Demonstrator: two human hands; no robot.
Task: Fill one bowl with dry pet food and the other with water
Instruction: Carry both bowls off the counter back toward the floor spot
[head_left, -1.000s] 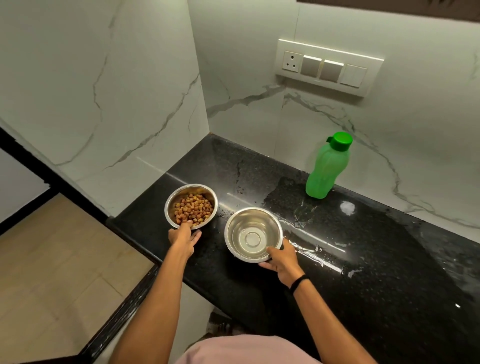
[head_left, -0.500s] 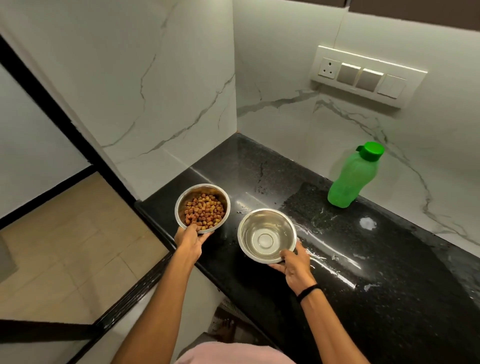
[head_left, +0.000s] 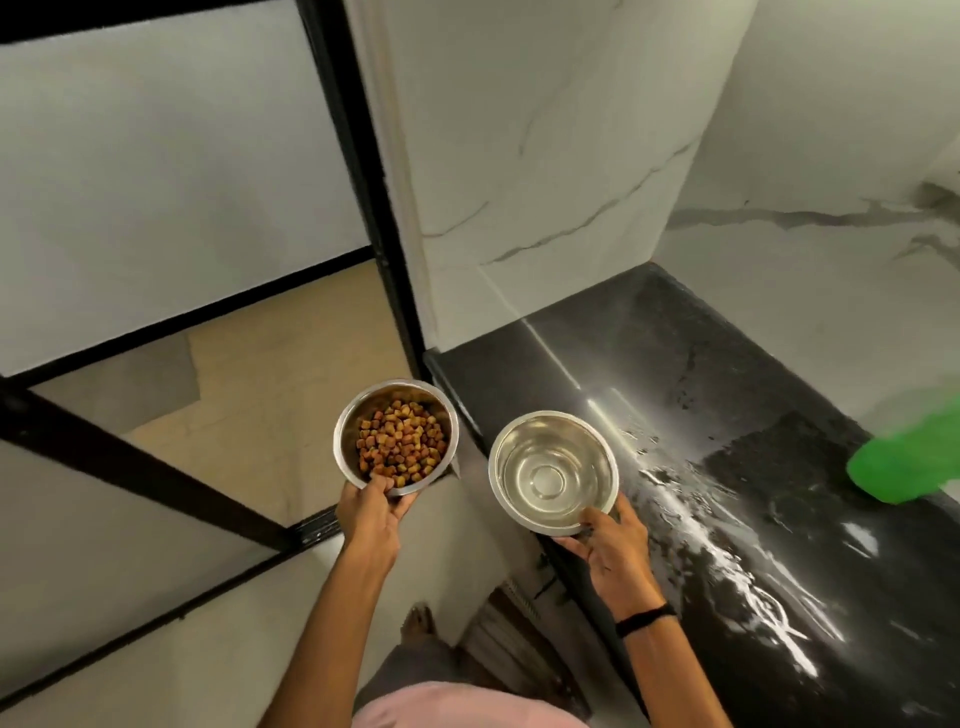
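Observation:
A steel bowl of brown dry pet food (head_left: 397, 437) hangs in the air past the counter's left end, over the floor. My left hand (head_left: 371, 512) grips its near rim, thumb inside. A second steel bowl holding clear water (head_left: 553, 470) is held above the counter's front edge. My right hand (head_left: 610, 545) pinches its near rim, thumb on the inner wall. The green bottle (head_left: 906, 457) stands blurred on the counter at the far right.
The black stone counter (head_left: 727, 467) is wet with streaks of spilled water. White marble walls (head_left: 545, 156) close its left end and back. A black door frame (head_left: 358, 182) stands to the left, with beige floor tiles (head_left: 270, 374) beyond it.
Both bowls have been lifted off the counter and carried left; the food bowl is now past the counter's end. The view has swung left, pushing the bottle to the right edge.

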